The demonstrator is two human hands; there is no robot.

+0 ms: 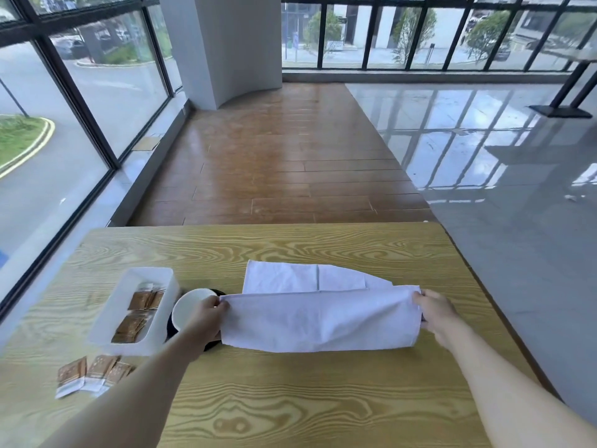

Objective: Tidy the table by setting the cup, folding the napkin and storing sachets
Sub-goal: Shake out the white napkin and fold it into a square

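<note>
A white cloth napkin lies across the middle of the wooden table, its near half lifted and folded over. My left hand pinches the napkin's left corner and my right hand pinches the right corner. A white cup stands on a dark saucer just behind my left hand, partly hidden by it. A white rectangular box to the left holds several brown sachets. Three loose sachets lie on the table in front of the box.
The table's far edge runs across the frame and its right edge falls away to a glossy tiled floor. Wooden flooring, a white pillar and tall windows lie beyond. A black table base stands far right.
</note>
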